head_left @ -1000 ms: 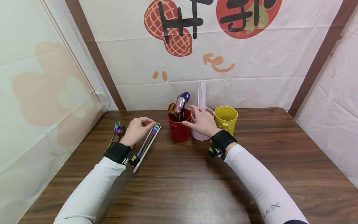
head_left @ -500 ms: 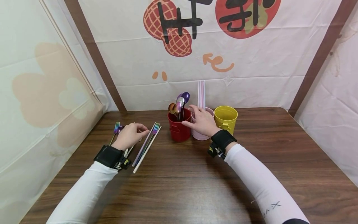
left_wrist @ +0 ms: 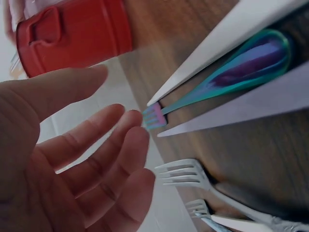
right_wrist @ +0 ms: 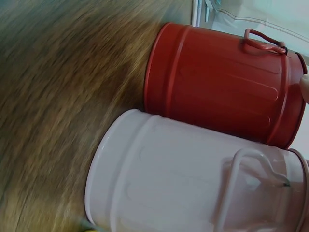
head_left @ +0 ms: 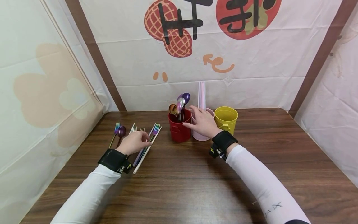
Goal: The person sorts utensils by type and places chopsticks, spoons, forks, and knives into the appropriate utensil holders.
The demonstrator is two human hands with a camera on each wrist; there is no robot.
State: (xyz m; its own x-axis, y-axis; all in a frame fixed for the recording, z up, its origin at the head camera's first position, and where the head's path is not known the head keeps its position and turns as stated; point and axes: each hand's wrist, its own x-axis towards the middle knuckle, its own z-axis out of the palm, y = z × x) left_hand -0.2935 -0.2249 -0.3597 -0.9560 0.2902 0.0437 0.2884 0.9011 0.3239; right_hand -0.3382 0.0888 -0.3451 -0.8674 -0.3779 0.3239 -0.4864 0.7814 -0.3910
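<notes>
Head view: near the worktop's [head_left: 195, 193] far edge, spoons [head_left: 179, 107] bowl-up in a red bucket [head_left: 179, 133], pale sticks [head_left: 201, 93] in a pink bucket [head_left: 199, 137]; apparently done. Nothing visible in the yellow bucket [head_left: 231, 125]. Toward the far left corner, apparently left to do: purple spoon [head_left: 121, 131], silver fork [head_left: 134, 128], rainbow fork [head_left: 155, 129] between two chopsticks [head_left: 139, 167]. Left hand [head_left: 133, 142] over that cutlery; right hand [head_left: 204, 123] spread at the pink and red rims.

Left wrist view: fingers [left_wrist: 77, 138] relaxed, pinching nothing, near the rainbow fork's tines.

Right wrist view: buckets side by side, fingertip [right_wrist: 305, 87] at the red rim.
</notes>
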